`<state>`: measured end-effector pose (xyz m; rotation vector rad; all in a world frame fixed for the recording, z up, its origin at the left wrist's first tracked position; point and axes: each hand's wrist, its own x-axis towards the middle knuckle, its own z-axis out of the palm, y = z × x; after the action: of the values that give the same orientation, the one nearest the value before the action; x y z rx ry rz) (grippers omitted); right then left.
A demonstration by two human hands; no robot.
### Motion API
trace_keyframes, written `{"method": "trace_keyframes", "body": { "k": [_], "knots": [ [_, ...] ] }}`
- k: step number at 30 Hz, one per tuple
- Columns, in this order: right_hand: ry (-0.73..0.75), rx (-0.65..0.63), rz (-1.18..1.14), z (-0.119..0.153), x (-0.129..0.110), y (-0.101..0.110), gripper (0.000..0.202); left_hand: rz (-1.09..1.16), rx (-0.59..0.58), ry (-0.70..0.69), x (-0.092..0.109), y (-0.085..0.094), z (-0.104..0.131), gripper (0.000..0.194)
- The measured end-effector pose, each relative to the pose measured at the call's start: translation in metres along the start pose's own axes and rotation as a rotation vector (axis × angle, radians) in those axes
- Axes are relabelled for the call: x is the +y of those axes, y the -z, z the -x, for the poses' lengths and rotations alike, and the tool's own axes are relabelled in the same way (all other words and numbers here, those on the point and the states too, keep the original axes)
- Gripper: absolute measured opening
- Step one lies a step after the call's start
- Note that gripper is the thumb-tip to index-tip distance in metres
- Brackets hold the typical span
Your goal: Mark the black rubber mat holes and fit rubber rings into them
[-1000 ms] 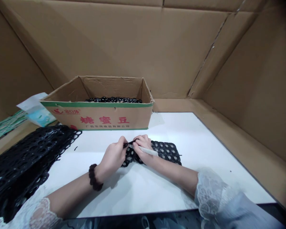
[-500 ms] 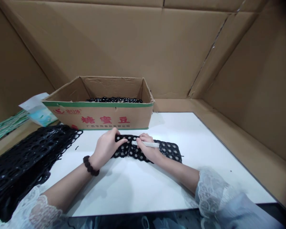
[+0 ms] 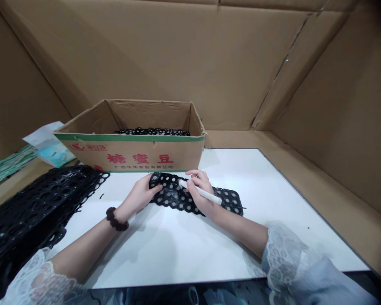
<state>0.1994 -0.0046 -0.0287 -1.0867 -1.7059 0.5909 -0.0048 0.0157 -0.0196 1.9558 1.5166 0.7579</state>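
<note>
Tall walls of smooth brown cardboard (image 3: pixel 165 55), creased and seamed, surround a flat, matte white tabletop (image 3: pixel 235 254). At its back left is an open, oblong cardboard box (image 3: pixel 139 154) with a green band, red lettering and worn edges; black, pale-spotted material (image 3: pixel 152 132) lies inside. Along the left side is a floppy, glossy heap of black mesh (image 3: pixel 28 207), full of round holes and scalloped at its edge. Pale sleeves end in frilly white lace: the left sleeve (image 3: pixel 46 281) and the right sleeve (image 3: pixel 285 258).

In the middle, just in front of the box, is a long black strip (image 3: pixel 178 198) with wavy edges and rows of pale round dots. Thin green and white strands (image 3: pixel 11 165) lie at far left, beside a crinkled white and aqua packet (image 3: pixel 52 148). The left hand (image 3: pixel 139 195) pinches the strip's left end, thumb on top. The right hand (image 3: pixel 205 192) is closed around a slim white pen-shaped tool (image 3: pixel 211 196), its tip at the strip; whether they touch is unclear. A bumpy, dark scrunchie-like band (image 3: pixel 116 220) circles the left wrist. A tiny curled black scrap (image 3: pixel 102 196) lies near the mesh.
</note>
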Motion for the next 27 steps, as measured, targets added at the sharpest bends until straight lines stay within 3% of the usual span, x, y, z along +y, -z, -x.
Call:
{"method": "trace_keyframes", "body": {
  "k": [2,6,13,18,23,27],
  "knots": [
    [0.010,-0.086,-0.075,0.002,-0.002,0.000,0.030,0.110,0.025,0.070,0.000,-0.002,0.001,0.036],
    [-0.136,-0.241,-0.106,0.002,0.003,-0.004,0.033,0.160,0.067,0.200,-0.001,-0.005,0.002,0.041],
    [-0.160,-0.292,-0.058,0.000,0.010,-0.006,0.032,0.304,-0.272,0.131,0.014,0.002,0.007,0.039],
    [-0.122,-0.323,-0.076,0.000,0.009,-0.006,0.028,0.306,-0.240,0.195,0.013,0.003,0.007,0.033],
    [-0.070,-0.347,-0.064,0.000,0.010,-0.006,0.024,0.234,-0.184,0.081,0.013,0.001,0.008,0.027],
    [-0.039,-0.391,-0.014,0.000,0.010,-0.009,0.025,0.059,-0.060,-0.012,0.022,-0.007,0.016,0.018]
  ]
}}
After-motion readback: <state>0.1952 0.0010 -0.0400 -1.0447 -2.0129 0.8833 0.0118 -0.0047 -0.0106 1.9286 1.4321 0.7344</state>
